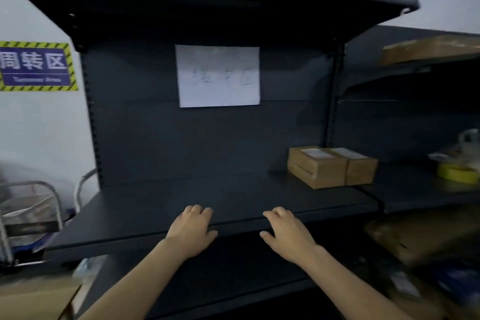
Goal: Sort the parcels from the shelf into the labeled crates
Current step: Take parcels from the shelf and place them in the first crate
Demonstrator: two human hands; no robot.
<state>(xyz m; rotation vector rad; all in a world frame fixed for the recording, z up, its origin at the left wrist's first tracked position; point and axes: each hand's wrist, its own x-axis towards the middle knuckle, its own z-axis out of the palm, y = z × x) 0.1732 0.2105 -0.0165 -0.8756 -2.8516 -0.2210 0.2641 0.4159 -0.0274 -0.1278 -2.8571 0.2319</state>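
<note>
While left hand (192,228), right hand (288,234) rest open on shelf (161,200), two parcels (318,169) point rearward lengthwise.

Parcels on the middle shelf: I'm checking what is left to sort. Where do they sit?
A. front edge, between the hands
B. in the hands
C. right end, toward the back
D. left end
C: the parcels stand side by side at the right end of the shelf, toward the back; the left hand and right hand at the front edge hold nothing.
</note>
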